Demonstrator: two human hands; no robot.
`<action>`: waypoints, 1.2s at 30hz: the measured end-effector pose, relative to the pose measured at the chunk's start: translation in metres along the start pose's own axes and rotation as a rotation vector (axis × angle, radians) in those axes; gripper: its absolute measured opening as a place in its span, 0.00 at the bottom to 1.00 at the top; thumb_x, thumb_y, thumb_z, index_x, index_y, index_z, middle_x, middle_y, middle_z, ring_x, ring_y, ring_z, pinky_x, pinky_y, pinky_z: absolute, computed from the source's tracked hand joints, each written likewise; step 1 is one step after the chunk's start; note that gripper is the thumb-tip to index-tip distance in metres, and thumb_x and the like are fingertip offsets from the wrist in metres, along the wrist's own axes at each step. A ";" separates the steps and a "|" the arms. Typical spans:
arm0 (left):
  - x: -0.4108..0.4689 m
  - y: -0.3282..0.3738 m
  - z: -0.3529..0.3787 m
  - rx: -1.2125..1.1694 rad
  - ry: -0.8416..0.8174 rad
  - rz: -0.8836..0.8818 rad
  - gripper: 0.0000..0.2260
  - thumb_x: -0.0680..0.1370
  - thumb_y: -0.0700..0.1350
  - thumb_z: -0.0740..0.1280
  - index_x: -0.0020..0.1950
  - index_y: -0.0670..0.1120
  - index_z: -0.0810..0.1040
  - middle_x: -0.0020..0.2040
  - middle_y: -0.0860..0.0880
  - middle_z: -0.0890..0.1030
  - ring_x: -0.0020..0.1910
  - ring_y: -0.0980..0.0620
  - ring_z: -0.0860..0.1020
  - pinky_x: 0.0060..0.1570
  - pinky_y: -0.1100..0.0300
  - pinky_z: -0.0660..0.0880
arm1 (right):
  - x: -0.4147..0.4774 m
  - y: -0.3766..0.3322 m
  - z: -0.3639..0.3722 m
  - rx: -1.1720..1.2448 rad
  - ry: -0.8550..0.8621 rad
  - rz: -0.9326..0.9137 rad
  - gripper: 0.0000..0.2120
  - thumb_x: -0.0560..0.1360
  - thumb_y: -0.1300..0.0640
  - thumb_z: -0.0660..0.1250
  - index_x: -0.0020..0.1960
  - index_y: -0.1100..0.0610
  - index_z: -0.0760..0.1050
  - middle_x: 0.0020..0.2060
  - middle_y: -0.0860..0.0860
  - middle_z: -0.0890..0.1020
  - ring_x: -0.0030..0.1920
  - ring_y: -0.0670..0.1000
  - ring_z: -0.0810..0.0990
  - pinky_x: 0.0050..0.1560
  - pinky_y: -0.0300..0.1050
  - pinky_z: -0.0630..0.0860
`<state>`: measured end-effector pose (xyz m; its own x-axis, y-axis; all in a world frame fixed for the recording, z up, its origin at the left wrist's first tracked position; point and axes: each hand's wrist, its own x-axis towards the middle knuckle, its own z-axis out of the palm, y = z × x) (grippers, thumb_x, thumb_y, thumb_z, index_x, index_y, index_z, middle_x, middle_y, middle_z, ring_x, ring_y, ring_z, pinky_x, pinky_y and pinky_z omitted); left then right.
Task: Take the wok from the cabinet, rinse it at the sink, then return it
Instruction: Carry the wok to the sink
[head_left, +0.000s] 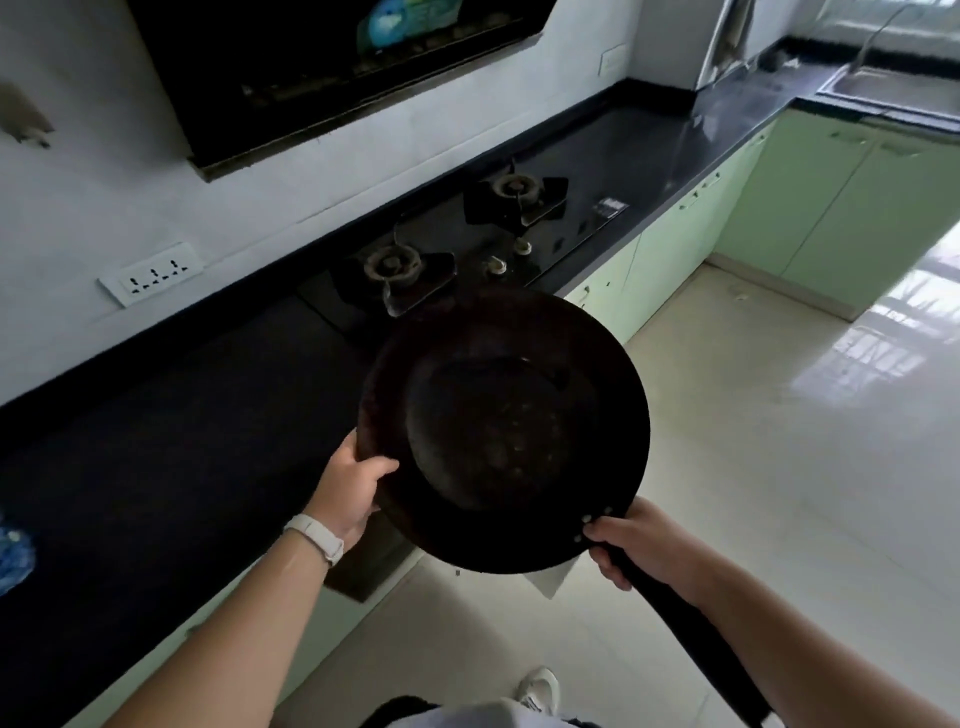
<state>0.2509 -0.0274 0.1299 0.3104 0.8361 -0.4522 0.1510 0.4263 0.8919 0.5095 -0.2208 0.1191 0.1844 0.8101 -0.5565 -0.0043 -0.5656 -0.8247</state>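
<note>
A dark round wok (506, 434) is held in the air in front of me, its inside facing up, over the edge of the black counter and the floor. My left hand (350, 486) grips its left rim, thumb on the inside. My right hand (631, 545) is closed around its long black handle (691, 623), which runs down to the lower right. A steel sink (893, 91) with a faucet sits far off at the top right. Pale green cabinets (670, 254) run under the counter; one door below the wok looks ajar.
A two-burner gas stove (457, 244) is set in the black counter (156, 457) just beyond the wok. A black range hood (332, 67) hangs above. A socket strip (150, 273) is on the wall. Glossy tiled floor (753, 441) stretches right toward the sink.
</note>
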 end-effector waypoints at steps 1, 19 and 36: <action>0.001 0.002 0.014 -0.051 -0.042 -0.055 0.17 0.79 0.33 0.62 0.62 0.49 0.78 0.57 0.43 0.84 0.60 0.39 0.80 0.58 0.42 0.77 | -0.002 0.000 -0.010 0.013 0.018 -0.007 0.18 0.77 0.70 0.60 0.29 0.60 0.72 0.25 0.59 0.75 0.22 0.53 0.71 0.28 0.44 0.71; 0.033 0.030 0.268 -0.029 -0.472 -0.058 0.25 0.75 0.23 0.57 0.66 0.43 0.75 0.59 0.40 0.83 0.57 0.38 0.81 0.48 0.46 0.83 | -0.077 0.045 -0.193 0.188 0.457 -0.027 0.06 0.78 0.69 0.68 0.43 0.63 0.76 0.29 0.57 0.80 0.28 0.54 0.79 0.31 0.47 0.75; 0.129 0.035 0.465 0.054 -0.811 -0.157 0.31 0.64 0.31 0.63 0.68 0.44 0.73 0.58 0.38 0.82 0.56 0.35 0.81 0.46 0.41 0.81 | -0.074 0.060 -0.315 0.169 0.834 0.136 0.05 0.78 0.67 0.68 0.48 0.58 0.75 0.30 0.54 0.81 0.30 0.52 0.80 0.30 0.46 0.76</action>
<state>0.7323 -0.0649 0.1055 0.8596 0.2507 -0.4452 0.2877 0.4826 0.8272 0.8057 -0.3631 0.1426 0.8331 0.3213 -0.4503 -0.2126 -0.5656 -0.7968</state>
